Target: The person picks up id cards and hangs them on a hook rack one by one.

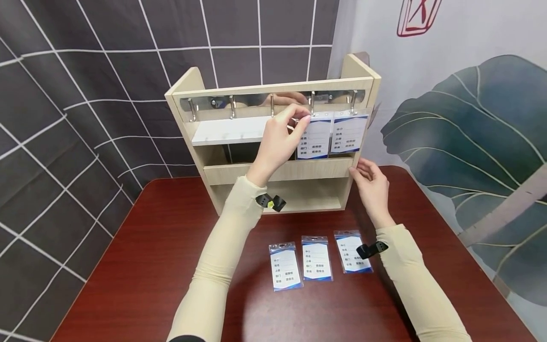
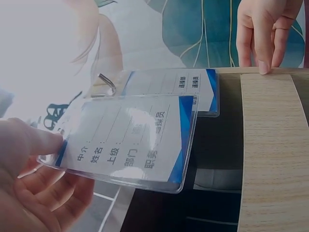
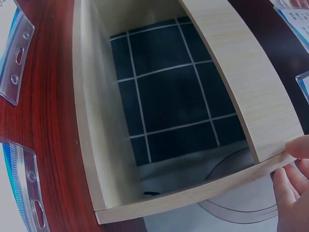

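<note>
Head view downward, wrist close-ups, rack (image 1: 307, 170) shared

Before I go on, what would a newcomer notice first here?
First, the pale wooden rack at centre, where the left hand pinches a clear-sleeved badge near the hook second from the right. Next, three matching badges lying in front on the red-brown table. Then the big printed leaf on the head view's right.

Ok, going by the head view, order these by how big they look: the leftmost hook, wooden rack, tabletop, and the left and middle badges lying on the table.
1. Tabletop
2. Wooden rack
3. Left badge and middle badge: too alike to rank
4. Leftmost hook
</note>
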Demonstrator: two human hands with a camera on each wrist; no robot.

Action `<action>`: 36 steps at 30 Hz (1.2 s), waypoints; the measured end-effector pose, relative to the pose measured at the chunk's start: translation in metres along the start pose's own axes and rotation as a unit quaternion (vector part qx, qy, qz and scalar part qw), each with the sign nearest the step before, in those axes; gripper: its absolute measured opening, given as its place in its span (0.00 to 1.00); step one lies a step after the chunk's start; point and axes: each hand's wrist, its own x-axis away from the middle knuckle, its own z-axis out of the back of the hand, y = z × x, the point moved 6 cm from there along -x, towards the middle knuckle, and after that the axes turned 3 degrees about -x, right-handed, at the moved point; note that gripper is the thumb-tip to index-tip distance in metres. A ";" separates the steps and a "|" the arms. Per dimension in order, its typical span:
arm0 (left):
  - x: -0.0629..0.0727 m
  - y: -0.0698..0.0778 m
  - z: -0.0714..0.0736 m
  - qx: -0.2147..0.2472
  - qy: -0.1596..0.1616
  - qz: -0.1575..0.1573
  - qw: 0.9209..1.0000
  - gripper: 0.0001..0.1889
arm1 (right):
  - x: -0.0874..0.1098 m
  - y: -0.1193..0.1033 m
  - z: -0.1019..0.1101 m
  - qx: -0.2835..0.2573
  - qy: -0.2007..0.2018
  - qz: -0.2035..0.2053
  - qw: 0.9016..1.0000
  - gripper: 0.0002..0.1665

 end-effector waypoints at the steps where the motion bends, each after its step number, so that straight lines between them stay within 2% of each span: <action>1: 0.000 0.000 0.000 -0.002 0.002 -0.001 1.000 0.08 | 0.000 0.000 -0.001 -0.001 0.000 0.000 1.000 0.26; 9: 0.003 0.001 0.002 -0.020 0.020 -0.004 1.000 0.08 | 0.001 -0.002 -0.002 -0.003 0.003 0.004 1.000 0.26; 21: 0.005 0.004 0.000 -0.033 0.086 -0.020 0.996 0.08 | 0.003 -0.005 -0.002 -0.004 0.006 -0.002 1.000 0.26; 32: 0.004 0.002 -0.001 -0.017 0.095 0.014 0.995 0.08 | 0.004 -0.006 -0.003 -0.008 0.011 -0.002 1.000 0.25; 36: 0.005 0.003 -0.001 -0.025 0.095 0.024 0.995 0.08 | 0.006 -0.010 -0.003 -0.016 0.012 -0.006 1.000 0.25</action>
